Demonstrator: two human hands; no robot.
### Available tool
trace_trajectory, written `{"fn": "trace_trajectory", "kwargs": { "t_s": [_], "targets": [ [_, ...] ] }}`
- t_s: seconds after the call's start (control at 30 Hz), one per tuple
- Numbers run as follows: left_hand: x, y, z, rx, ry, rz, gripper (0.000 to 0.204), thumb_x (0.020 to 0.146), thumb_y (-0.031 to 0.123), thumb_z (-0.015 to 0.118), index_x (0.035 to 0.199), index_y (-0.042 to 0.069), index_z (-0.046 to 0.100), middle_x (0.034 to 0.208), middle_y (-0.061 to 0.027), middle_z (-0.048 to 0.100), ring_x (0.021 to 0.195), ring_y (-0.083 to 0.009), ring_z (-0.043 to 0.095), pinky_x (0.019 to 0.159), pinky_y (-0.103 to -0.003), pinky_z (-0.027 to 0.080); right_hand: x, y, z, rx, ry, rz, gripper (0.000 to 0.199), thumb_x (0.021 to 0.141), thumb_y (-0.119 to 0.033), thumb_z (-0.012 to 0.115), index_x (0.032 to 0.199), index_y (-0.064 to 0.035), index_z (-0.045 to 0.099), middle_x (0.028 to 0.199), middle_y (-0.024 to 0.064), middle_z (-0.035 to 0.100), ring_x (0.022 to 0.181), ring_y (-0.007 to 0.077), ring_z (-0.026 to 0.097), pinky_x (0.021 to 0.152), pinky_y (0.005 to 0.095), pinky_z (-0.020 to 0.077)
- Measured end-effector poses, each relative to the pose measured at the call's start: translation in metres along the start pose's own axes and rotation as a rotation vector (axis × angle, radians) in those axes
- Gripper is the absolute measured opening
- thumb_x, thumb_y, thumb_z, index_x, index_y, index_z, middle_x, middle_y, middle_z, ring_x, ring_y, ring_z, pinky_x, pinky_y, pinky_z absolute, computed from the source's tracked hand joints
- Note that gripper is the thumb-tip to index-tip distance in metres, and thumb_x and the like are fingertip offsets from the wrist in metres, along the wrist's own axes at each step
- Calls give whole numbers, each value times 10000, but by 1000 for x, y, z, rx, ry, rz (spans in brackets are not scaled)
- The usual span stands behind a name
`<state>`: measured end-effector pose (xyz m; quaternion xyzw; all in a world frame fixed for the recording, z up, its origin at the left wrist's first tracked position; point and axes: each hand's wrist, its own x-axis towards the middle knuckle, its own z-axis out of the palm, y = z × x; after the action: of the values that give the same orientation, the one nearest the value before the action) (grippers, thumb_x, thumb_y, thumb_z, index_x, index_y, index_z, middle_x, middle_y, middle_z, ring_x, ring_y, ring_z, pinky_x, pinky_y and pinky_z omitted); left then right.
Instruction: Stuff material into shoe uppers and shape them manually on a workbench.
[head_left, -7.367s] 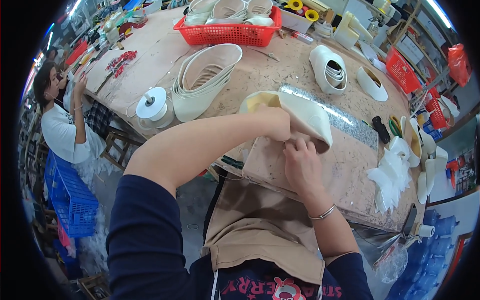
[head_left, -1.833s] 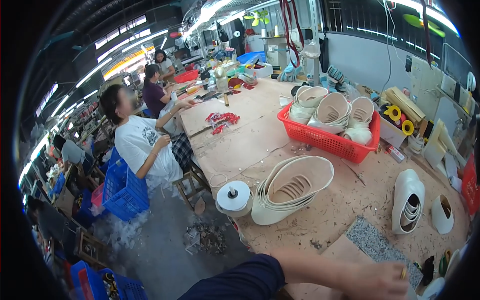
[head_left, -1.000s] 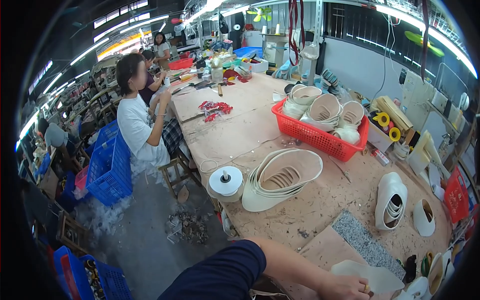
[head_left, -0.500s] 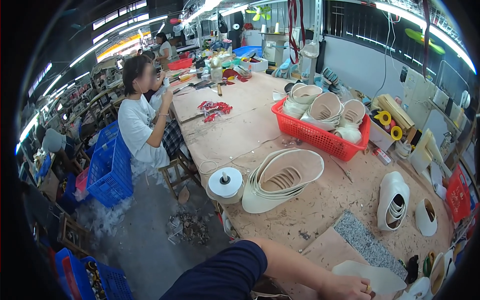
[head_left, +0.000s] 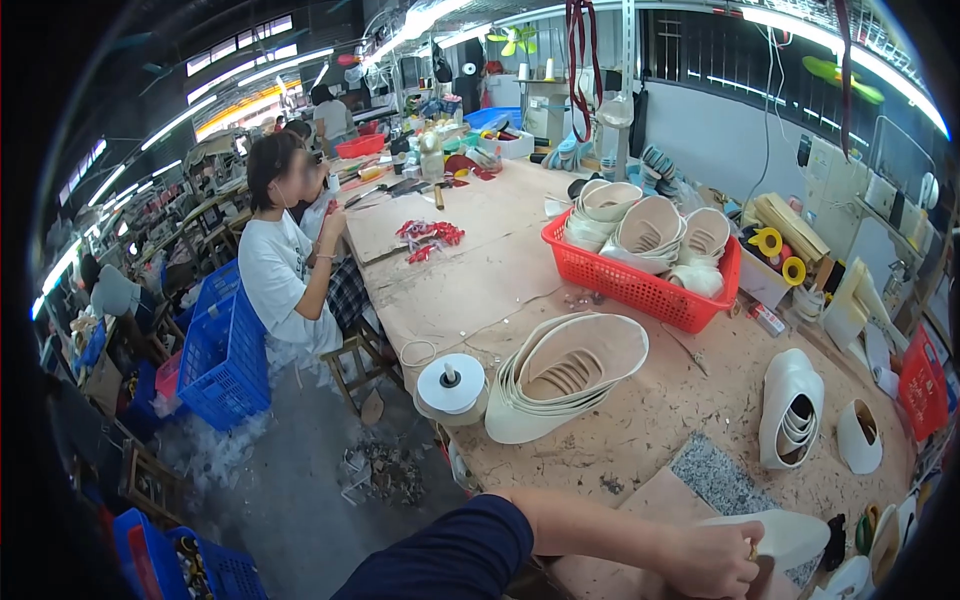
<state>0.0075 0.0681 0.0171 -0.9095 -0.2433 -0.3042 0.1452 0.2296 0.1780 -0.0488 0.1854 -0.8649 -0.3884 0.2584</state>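
From the lower edge my left arm, in a dark blue sleeve, reaches across to the right. My left hand, with a ring on one finger, is closed at the near edge of a cream shoe upper, its fingers curled and partly hidden. Beneath that piece, a speckled grey stone slab lies on the table. My right hand is out of view. Beyond the hand stands a nested stack of cream shoe uppers. To its right are another nested group and a single upper.
A red basket holds more cream uppers. A white spool stands at the table's left edge. On the left, a co-worker in a white shirt sits beside blue crates. More shoe pieces lie at the lower right.
My left hand has moved slightly up and right, its fingers more curled. The cream upper has shifted rightward with it and covers more of the slab. The view has tilted slightly.
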Motion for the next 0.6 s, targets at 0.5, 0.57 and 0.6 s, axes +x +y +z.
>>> {"fn": "trace_trajectory", "kwargs": {
  "t_s": [0.5, 0.57, 0.6],
  "targets": [
    [-46, 9, 40, 185, -190, -39, 164, 745, 180, 519, 690, 90, 645, 809, -42, 601, 859, -204, 554, 839, -360, 413, 77, 8, -45, 77, -265, 305, 113, 867, -157, 570, 889, -58, 620, 705, 163, 634, 641, 319, 630, 563, 393, 495],
    [-55, 16, 43, 194, -172, -24, 163, 741, 182, 523, 702, 84, 647, 794, -49, 597, 857, -204, 552, 840, -358, 412, 75, -2, -48, 431, -507, 697, 117, 860, -162, 575, 879, -54, 617, 704, 171, 631, 633, 320, 630, 555, 402, 493],
    [-58, 21, 46, 205, -153, -21, 163, 736, 185, 528, 715, 77, 649, 779, -57, 593, 855, -203, 551, 842, -357, 411, 74, -7, -49, 804, -739, 1075, 123, 853, -168, 580, 868, -51, 614, 703, 179, 629, 625, 321, 630, 547, 412, 492]
  ]
}}
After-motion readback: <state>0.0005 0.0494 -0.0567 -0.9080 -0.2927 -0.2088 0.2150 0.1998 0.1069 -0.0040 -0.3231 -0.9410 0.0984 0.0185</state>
